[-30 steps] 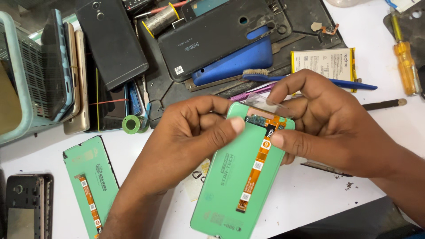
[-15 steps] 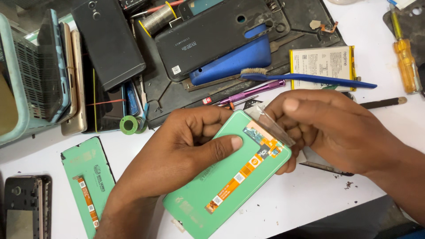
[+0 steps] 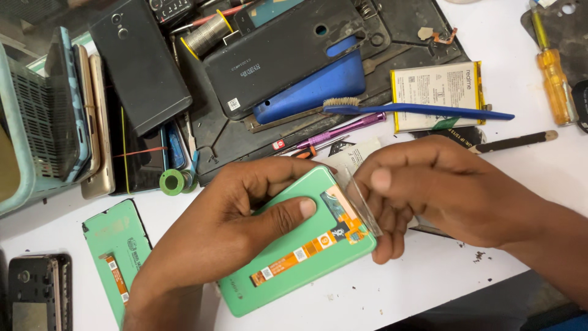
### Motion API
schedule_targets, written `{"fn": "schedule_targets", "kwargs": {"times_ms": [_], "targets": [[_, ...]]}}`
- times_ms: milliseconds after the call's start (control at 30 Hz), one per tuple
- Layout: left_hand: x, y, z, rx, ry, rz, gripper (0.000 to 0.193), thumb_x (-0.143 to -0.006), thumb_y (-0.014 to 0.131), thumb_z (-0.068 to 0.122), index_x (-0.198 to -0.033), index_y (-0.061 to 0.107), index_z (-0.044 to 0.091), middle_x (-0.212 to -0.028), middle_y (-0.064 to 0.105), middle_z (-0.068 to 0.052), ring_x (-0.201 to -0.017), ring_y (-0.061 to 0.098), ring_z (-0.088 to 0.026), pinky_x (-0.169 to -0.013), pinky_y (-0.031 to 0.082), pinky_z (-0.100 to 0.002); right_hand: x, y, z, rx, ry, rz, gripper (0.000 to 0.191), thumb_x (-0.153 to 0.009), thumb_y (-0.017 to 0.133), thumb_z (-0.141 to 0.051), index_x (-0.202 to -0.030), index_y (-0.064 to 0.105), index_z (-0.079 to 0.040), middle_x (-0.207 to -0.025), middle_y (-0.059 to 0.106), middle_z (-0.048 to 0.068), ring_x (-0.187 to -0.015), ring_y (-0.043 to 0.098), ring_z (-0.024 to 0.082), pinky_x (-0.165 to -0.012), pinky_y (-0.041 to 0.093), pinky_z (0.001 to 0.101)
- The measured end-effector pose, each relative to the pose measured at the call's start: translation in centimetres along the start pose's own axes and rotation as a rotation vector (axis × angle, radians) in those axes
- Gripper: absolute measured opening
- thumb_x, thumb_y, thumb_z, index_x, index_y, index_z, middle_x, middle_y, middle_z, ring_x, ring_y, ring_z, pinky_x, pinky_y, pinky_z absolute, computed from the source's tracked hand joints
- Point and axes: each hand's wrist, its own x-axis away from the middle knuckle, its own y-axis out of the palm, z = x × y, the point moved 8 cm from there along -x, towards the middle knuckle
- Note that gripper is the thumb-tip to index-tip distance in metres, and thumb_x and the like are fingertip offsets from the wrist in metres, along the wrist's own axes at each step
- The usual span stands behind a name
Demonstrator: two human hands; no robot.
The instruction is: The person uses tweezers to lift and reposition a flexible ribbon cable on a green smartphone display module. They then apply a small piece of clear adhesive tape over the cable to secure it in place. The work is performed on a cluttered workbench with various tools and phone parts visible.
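Head view shows the green panel [image 3: 294, 251] tilted across the white counter [image 3: 520, 153], low in the middle, with an orange ribbon strip [image 3: 306, 248] running along its back. Your left hand [image 3: 233, 227] grips the panel, thumb pressed flat on its back and fingers curled round the far edge. Your right hand [image 3: 429, 184] pinches a clear film [image 3: 361, 205] at the panel's right end, fingers closed on it.

Just behind your hands lie a purple tool [image 3: 343, 132] and a blue toothbrush [image 3: 416, 110], with a battery [image 3: 436, 92] beside it. A second green panel [image 3: 116, 257] lies well to the left, near a green tape roll [image 3: 173, 182]. A yellow screwdriver [image 3: 551, 67] sits far right.
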Motion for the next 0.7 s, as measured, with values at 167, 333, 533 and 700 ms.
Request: {"fn": "schedule_targets", "kwargs": {"times_ms": [167,333,533,700], "targets": [[0.8,0.5,1.3,-0.166,0.012,0.054,0.053,-0.095,0.068,0.012,-0.145,0.053,0.004,-0.098,0.083,-0.010,-0.083,0.072,-0.014,-0.069,0.056,-0.030,-0.4,0.5,0.2,0.215,0.017,0.022,0.039,-0.098,0.062,-0.026,-0.114,0.064,0.009,-0.087,0.073,0.012,-0.074,0.071,0.015,-0.065,0.060,0.0284],[1.3,1.4,3.6,-0.679,-0.033,0.099,0.072,-0.086,0.072,0.024,-0.152,0.045,0.015,-0.086,0.077,-0.015,-0.082,0.074,-0.032,-0.075,0.053,-0.044,-0.6,1.2,1.0,0.427,0.110,0.116,0.025,-0.092,0.072,-0.018,-0.108,0.068,0.002,-0.076,0.069,0.004,-0.067,0.062,0.007,-0.058,0.048,0.0228],[2.0,2.2,5.9,-0.853,0.010,0.098,0.070,-0.085,0.073,0.021,-0.148,0.046,0.012,-0.074,0.071,-0.014,-0.076,0.072,-0.036,-0.074,0.049,-0.048,0.4,1.7,0.7,0.550,0.156,0.205,0.016,-0.092,0.075,-0.013,-0.102,0.070,-0.001,-0.070,0.065,0.002,-0.060,0.056,0.006,-0.053,0.044,0.0233],[8.7,1.8,10.0,-0.830,0.656,0.851,0.041,-0.100,0.072,-0.001,-0.135,0.050,0.000,-0.121,0.062,-0.015,-0.103,0.065,-0.028,-0.085,0.052,-0.031,0.4,2.1,-0.8,0.394,-0.045,0.317,0.018,-0.094,0.071,-0.012,-0.107,0.068,0.001,-0.085,0.073,0.006,-0.075,0.068,0.008,-0.068,0.056,0.0236]]}}
